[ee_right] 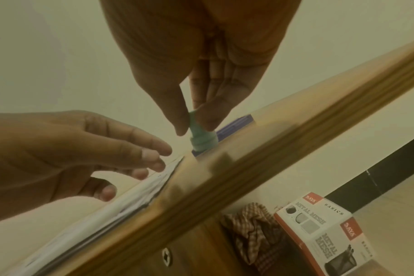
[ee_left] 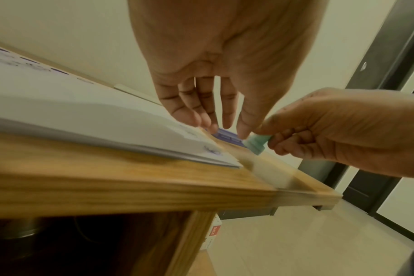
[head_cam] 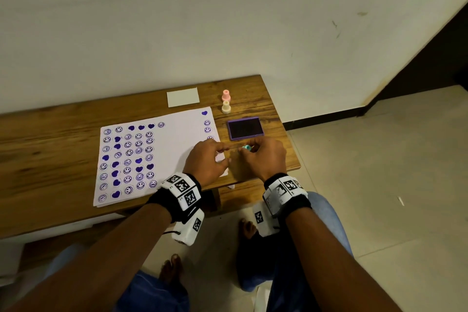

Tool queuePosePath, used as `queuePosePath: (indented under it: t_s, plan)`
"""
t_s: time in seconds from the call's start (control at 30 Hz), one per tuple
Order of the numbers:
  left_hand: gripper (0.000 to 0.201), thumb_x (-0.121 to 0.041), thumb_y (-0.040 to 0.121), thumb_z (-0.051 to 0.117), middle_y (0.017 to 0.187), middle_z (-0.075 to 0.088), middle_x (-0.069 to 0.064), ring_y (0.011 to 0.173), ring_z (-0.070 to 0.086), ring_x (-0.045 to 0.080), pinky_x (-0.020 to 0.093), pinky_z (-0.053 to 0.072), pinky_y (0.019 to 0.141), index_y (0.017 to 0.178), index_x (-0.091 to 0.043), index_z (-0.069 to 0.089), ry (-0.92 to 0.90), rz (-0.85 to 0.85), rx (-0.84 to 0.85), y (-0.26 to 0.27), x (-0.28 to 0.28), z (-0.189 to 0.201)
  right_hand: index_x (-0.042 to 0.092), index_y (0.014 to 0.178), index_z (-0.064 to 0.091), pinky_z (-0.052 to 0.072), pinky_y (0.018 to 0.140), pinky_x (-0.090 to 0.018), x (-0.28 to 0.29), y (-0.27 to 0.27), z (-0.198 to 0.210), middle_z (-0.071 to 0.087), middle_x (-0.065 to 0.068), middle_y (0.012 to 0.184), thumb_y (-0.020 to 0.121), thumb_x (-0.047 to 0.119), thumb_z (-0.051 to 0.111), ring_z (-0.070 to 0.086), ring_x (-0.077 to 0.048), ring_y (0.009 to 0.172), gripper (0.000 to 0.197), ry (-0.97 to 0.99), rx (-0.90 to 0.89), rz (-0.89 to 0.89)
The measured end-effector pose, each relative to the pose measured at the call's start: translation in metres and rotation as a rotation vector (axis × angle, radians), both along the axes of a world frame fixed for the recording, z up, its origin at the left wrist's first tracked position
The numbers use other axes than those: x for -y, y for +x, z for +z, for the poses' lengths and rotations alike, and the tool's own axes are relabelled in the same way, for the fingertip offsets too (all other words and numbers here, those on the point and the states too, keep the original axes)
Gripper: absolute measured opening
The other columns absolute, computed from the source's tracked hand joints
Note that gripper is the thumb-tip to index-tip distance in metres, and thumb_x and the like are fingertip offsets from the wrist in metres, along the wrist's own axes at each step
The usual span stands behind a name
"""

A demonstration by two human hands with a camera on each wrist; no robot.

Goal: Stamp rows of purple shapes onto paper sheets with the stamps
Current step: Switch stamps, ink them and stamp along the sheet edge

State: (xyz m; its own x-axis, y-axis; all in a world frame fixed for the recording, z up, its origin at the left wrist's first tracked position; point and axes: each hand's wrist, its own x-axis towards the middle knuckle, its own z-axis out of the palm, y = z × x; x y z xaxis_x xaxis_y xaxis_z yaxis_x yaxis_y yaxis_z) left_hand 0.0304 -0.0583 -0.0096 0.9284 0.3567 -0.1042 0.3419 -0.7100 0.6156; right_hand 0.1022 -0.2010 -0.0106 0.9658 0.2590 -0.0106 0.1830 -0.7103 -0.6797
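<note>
Purple faces and hearts fill the paper sheet's (head_cam: 162,159) nine-o'clock half; a short column runs down at three o'clock, the middle bare. Right hand (head_cam: 263,157) pinches the green stamp (head_cam: 247,147) beside the ink pad (head_cam: 245,128); left hand (head_cam: 206,159), fingers relaxed, rests on the sheet's corner.

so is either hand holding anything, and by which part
The right hand pinches the small teal plastic stamp by its narrow upper handle; the left hand holds nothing.

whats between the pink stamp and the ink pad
The cream stamp stands between the pink stamp and the ink pad, then bare table; the head view shows it.
</note>
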Motion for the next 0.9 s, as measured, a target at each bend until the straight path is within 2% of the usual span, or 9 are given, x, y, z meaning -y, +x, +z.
queuePosePath:
  t_s: [0.07,0.23,0.4,0.47,0.6,0.7,0.8,0.9]
  plan:
    - [0.04,-0.032,0.084,0.071,0.122,0.063,0.003,0.113,0.054,0.021,0.035,0.047,0.099,0.122,-0.02,0.065,0.031,-0.014,-0.017,0.0,-0.006,0.0,0.013,0.098,0.076,0.054,0.082,-0.03,-0.001,0.001,-0.002,0.076,-0.004,0.098,0.087,0.032,0.077,0.065,-0.016,0.087,0.022,-0.027,-0.014,0.003]
    - [0.042,-0.033,0.084,0.071,0.128,0.059,0.003,0.118,0.051,0.021,0.036,0.045,0.101,0.124,-0.021,0.064,0.057,-0.027,-0.052,0.002,-0.015,0.002,0.014,0.105,0.074,0.055,0.084,-0.031,-0.006,-0.001,-0.005,0.075,-0.005,0.104,0.089,0.035,0.075,0.068,-0.021,0.098,0.026,-0.088,-0.049,0.021]
    - [0.037,-0.032,0.085,0.07,0.125,0.061,0.002,0.115,0.052,0.02,0.035,0.046,0.098,0.12,-0.021,0.066,0.033,-0.026,-0.02,0.006,-0.021,0.002,0.021,0.124,0.068,0.047,0.081,-0.027,-0.001,0.003,0.003,0.073,-0.003,0.116,0.083,0.057,0.074,0.067,-0.021,0.107,0.055,-0.101,-0.054,-0.003]
    - [0.035,-0.032,0.085,0.07,0.123,0.062,0.002,0.115,0.052,0.021,0.035,0.045,0.097,0.118,-0.021,0.067,0.038,-0.031,-0.015,0.009,-0.026,0.002,0.019,0.12,0.071,0.045,0.08,-0.025,-0.002,0.013,0.016,0.074,-0.002,0.115,0.085,0.058,0.07,0.067,-0.019,0.106,0.052,-0.105,-0.022,0.006]
    - [0.037,-0.035,0.085,0.068,0.127,0.06,0.003,0.118,0.05,0.024,0.039,0.045,0.099,0.12,-0.022,0.066,0.128,-0.071,-0.064,0.022,-0.039,0.005,0.017,0.102,0.077,0.05,0.076,-0.026,-0.022,0.051,0.044,0.075,0.001,0.099,0.09,0.043,0.069,0.068,-0.015,0.092,0.029,-0.097,0.014,0.067]
    - [0.041,-0.035,0.083,0.068,0.129,0.056,0.004,0.121,0.048,0.028,0.041,0.045,0.098,0.122,-0.023,0.065,0.209,-0.083,-0.103,0.037,-0.052,0.011,0.023,0.104,0.078,0.049,0.081,-0.027,-0.049,0.087,0.052,0.076,-0.001,0.104,0.086,0.042,0.071,0.068,-0.019,0.098,0.028,-0.15,0.044,0.155]
    - [0.047,-0.036,0.082,0.07,0.13,0.054,0.004,0.122,0.048,0.029,0.042,0.046,0.099,0.126,-0.023,0.061,0.267,-0.107,-0.18,0.05,-0.064,0.013,0.028,0.106,0.077,0.04,0.079,-0.023,-0.076,0.115,0.049,0.074,0.0,0.111,0.078,0.046,0.077,0.066,-0.02,0.105,0.033,-0.261,0.017,0.269]
    - [0.052,-0.035,0.08,0.074,0.131,0.053,0.004,0.122,0.049,0.029,0.042,0.048,0.098,0.128,-0.023,0.059,0.279,-0.124,-0.253,0.054,-0.069,0.01,0.028,0.11,0.075,0.045,0.087,-0.025,-0.094,0.13,0.04,0.069,0.002,0.125,0.077,0.042,0.08,0.063,-0.02,0.114,0.035,-0.352,0.009,0.373]
